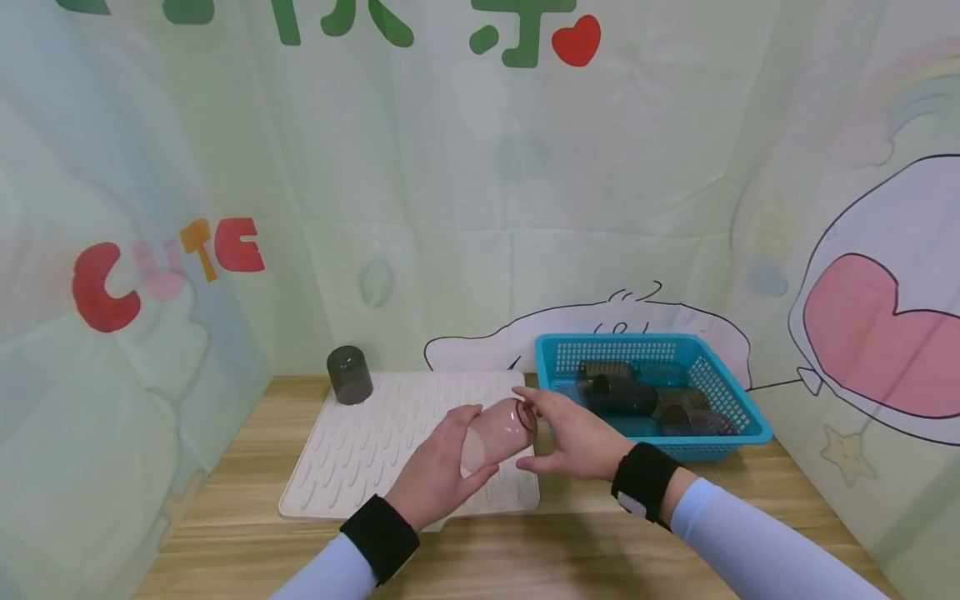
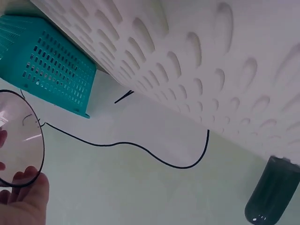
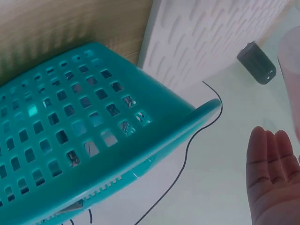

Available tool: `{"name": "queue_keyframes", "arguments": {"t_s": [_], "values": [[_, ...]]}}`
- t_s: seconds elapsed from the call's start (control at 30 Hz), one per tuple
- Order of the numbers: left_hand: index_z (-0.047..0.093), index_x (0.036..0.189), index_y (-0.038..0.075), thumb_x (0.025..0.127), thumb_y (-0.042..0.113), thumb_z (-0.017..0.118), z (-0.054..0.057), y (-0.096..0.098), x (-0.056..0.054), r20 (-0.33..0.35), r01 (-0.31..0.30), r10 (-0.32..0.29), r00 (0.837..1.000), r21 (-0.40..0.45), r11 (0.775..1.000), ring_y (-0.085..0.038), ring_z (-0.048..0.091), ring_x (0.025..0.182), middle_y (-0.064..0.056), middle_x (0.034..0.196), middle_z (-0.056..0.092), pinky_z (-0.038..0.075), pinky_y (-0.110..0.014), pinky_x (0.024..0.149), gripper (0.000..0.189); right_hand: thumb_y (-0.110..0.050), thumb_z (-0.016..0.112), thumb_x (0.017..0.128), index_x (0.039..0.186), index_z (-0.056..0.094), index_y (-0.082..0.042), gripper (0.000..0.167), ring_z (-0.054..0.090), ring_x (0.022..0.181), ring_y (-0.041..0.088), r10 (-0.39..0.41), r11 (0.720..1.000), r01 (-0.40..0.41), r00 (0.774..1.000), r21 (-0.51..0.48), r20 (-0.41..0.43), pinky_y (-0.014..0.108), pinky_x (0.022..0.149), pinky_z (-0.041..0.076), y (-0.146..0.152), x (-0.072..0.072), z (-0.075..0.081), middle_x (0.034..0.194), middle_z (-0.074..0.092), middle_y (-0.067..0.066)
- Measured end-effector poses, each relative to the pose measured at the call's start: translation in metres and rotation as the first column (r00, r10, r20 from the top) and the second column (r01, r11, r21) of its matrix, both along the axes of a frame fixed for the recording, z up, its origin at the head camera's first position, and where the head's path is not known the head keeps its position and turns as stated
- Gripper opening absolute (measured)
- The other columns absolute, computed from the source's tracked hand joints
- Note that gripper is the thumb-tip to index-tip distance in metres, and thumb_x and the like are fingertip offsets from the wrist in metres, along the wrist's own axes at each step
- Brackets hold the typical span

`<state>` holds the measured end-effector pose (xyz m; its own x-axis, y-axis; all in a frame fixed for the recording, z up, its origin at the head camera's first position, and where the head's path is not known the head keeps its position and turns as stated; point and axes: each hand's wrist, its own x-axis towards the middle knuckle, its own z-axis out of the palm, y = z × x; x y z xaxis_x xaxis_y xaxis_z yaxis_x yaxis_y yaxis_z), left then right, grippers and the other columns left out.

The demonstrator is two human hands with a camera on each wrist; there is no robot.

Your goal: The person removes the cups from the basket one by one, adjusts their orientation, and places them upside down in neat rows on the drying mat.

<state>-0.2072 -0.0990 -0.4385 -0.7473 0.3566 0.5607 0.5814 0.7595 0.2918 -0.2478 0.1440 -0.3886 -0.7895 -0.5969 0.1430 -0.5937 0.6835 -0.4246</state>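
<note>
A clear pinkish cup [image 1: 497, 433] is tilted above the ribbed white mat [image 1: 360, 467], its ringed end pointing right. My left hand [image 1: 438, 467] grips it around the side. At that ringed end is my right hand [image 1: 577, 437], its upper fingertips at the cup's edge and its thumb apart below. The right wrist view catches straight fingers [image 3: 274, 159] beside the cup [image 3: 290, 70]. In the left wrist view the cup's round edge [image 2: 43, 145] shows at the left border. A dark grey cup [image 1: 349, 377] stands upside down on the mat's far left corner.
A blue perforated basket [image 1: 731, 392] stands right of the mat, with several dark transparent cups [image 1: 626, 396] lying in it. Mat and basket rest on a wooden table [image 1: 525, 558]. A printed curtain [image 1: 465, 192] rises behind and at both sides.
</note>
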Motion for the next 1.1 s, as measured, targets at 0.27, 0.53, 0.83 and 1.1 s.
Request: {"name": "queue_keyframes", "arguments": {"t_s": [0.27,0.53,0.83,1.1], "values": [[0.035,0.148,0.014,0.083,0.036,0.085,0.003,0.001,0.009,0.188,-0.035,0.004,0.982,0.162,0.986,-0.019,0.062,0.111,-0.008,0.138,0.054,0.062,-0.037,0.087,0.086,-0.045,0.084,0.082,0.155,0.035,-0.020,0.091,0.057,0.123,0.018,0.013,0.992,-0.006,0.998,-0.129,0.060,0.044,0.101,0.057,-0.005,0.003,0.003,0.139,0.057,-0.002],[0.030,0.153,0.014,0.086,0.038,0.082,0.000,0.001,0.011,0.272,-0.042,-0.020,0.962,0.220,0.975,-0.021,0.059,0.122,-0.007,0.145,0.053,0.059,-0.043,0.096,0.088,-0.041,0.084,0.083,0.155,0.033,-0.023,0.090,0.061,0.118,0.016,0.021,0.982,0.002,0.993,-0.190,0.120,0.037,0.094,0.060,-0.009,0.005,0.003,0.135,0.060,-0.005],[0.022,0.160,0.019,0.087,0.038,0.081,0.005,-0.001,0.012,0.358,-0.024,-0.071,0.931,0.252,0.967,-0.021,0.057,0.131,-0.005,0.141,0.055,0.051,-0.043,0.108,0.096,-0.033,0.085,0.084,0.150,0.034,-0.022,0.085,0.066,0.116,0.016,0.071,0.965,-0.032,0.988,-0.261,0.140,0.032,0.093,0.060,-0.015,0.009,0.003,0.132,0.061,-0.003],[0.022,0.161,0.018,0.094,0.039,0.071,0.010,-0.006,0.013,0.481,-0.014,-0.164,0.861,0.345,0.938,-0.024,0.052,0.137,-0.007,0.149,0.049,0.045,-0.046,0.115,0.085,-0.031,0.086,0.083,0.150,0.034,-0.021,0.085,0.066,0.112,0.016,0.056,0.964,-0.014,0.987,-0.267,0.148,0.028,0.088,0.061,-0.020,0.015,0.003,0.134,0.058,0.000]]}}
